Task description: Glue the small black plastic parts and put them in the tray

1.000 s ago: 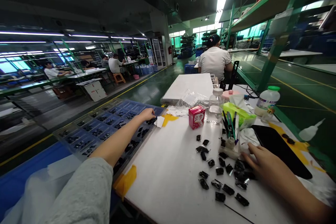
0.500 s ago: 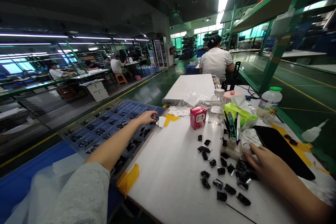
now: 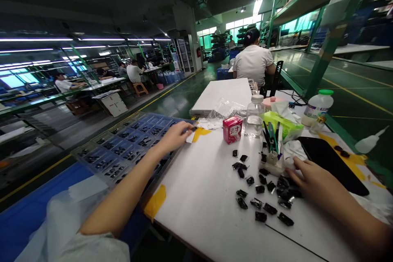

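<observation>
My left hand [image 3: 173,137] reaches over the far corner of a clear plastic compartment tray [image 3: 123,147] holding several small black parts. Its pinched fingertips have a tiny dark piece at them, beside a white paper scrap [image 3: 190,137]. My right hand [image 3: 308,180] rests on a white cloth [image 3: 294,151], fingers apart, with a loose scatter of small black parts [image 3: 260,196] on the white table [image 3: 208,188] just left of it. A black tablet or phone [image 3: 333,166] lies beyond that hand.
A pen-and-tweezer holder [image 3: 272,157], a red-white box [image 3: 232,129], a clear bottle [image 3: 254,116] and a green tissue pack [image 3: 282,125] stand close by. A co-worker in a white shirt [image 3: 253,63] sits beyond a white board [image 3: 221,96]. Green shelving runs along the right.
My left hand has moved forward and right along the tray, reaching the paper scrap, and its fingers have closed together. My right hand has barely moved.
</observation>
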Tool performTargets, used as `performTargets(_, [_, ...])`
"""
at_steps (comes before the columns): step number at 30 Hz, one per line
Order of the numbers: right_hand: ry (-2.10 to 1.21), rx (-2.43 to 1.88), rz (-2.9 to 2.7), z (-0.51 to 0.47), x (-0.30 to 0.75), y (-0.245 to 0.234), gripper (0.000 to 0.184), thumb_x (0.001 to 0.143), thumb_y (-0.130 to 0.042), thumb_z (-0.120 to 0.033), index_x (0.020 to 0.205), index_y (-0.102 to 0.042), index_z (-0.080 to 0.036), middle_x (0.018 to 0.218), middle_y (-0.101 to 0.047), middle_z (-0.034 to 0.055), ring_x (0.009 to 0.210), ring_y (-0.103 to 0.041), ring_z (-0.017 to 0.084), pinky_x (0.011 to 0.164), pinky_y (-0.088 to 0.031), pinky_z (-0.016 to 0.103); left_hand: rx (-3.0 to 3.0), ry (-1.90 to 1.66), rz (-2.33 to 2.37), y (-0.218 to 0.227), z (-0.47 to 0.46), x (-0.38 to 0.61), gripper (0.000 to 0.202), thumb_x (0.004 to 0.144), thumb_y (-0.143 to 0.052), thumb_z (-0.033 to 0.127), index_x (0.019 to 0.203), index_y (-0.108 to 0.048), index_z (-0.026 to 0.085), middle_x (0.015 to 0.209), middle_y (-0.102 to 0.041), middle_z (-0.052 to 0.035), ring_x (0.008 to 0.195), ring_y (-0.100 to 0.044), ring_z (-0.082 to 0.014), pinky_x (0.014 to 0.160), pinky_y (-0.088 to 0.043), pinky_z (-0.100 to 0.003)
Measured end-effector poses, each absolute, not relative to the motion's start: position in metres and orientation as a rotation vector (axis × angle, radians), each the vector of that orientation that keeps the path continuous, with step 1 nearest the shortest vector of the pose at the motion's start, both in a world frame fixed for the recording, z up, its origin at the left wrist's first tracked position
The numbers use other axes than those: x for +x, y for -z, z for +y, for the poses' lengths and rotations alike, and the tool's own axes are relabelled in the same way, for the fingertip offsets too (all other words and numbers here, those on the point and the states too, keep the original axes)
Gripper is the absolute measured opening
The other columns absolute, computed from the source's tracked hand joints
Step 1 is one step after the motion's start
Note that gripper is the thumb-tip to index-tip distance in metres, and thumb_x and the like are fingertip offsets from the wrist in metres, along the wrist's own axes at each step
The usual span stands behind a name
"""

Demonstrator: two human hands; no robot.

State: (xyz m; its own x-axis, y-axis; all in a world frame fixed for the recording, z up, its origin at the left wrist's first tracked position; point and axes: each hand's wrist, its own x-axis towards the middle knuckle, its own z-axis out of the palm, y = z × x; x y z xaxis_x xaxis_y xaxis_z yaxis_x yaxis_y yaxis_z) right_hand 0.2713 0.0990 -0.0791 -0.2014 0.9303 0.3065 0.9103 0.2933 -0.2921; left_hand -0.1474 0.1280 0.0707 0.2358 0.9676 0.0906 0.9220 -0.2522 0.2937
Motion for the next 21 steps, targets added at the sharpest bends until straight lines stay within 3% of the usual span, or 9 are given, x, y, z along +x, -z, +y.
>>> performTargets(2, [-0.060,-1.652,-2.150,0.098,0.271,0.076,0.029,0.089,-0.038,-0.048,0.082,-0.049,-0.022,0.070,-0.056,0.0066,0.057,-0.054,0.020,0.054,-0.038,0.032,2.425,-0.292,1.512,-0.062,0.095,-0.113,0.020,0.098,-0.049,0.022,0.111,-0.064,0.019,0.114,-0.065,-0.0069,0.103,-0.063,-0.0199,0.092,-0.049,-0.035])
performTargets(5, [-0.040,-1.666,-2.160,0.096,0.269,0.071,0.028,0.089,-0.038,-0.046,0.083,-0.050,-0.022,0.071,-0.056,0.0064,0.059,-0.053,0.020,0.056,-0.038,0.031,2.486,-0.108,1.110,-0.042,0.053,-0.072,0.020,0.095,-0.054,0.019,0.108,-0.067,0.025,0.108,-0.068,-0.0022,0.089,-0.067,-0.0143,0.081,-0.050,-0.022])
performTargets(11, [0.004,-1.686,-2.166,0.094,0.266,0.063,0.027,0.089,-0.040,-0.044,0.082,-0.052,-0.021,0.070,-0.057,0.0061,0.057,-0.052,0.018,0.054,-0.035,0.029,2.509,0.048,0.927,-0.023,0.034,-0.055,0.022,0.092,-0.058,0.021,0.112,-0.066,0.022,0.103,-0.070,-0.0046,0.079,-0.068,-0.0167,0.070,-0.049,-0.024])
performTargets(16, [0.018,-1.685,-2.178,0.094,0.267,0.063,0.026,0.090,-0.041,-0.043,0.084,-0.053,-0.021,0.071,-0.057,0.0061,0.059,-0.052,0.018,0.055,-0.034,0.029,2.513,0.112,0.912,-0.036,0.046,-0.059,0.021,0.089,-0.064,0.027,0.110,-0.066,0.024,0.103,-0.072,-0.0035,0.090,-0.068,-0.0191,0.075,-0.048,-0.025])
performTargets(21, [0.006,-1.699,-2.202,0.094,0.267,0.062,0.027,0.092,-0.038,-0.043,0.086,-0.053,-0.020,0.072,-0.056,0.0062,0.062,-0.053,0.019,0.056,-0.035,0.029,2.484,0.148,0.976,-0.033,0.050,-0.052,0.022,0.087,-0.067,0.030,0.107,-0.061,0.023,0.100,-0.071,-0.0037,0.087,-0.067,-0.0204,0.072,-0.047,-0.027])
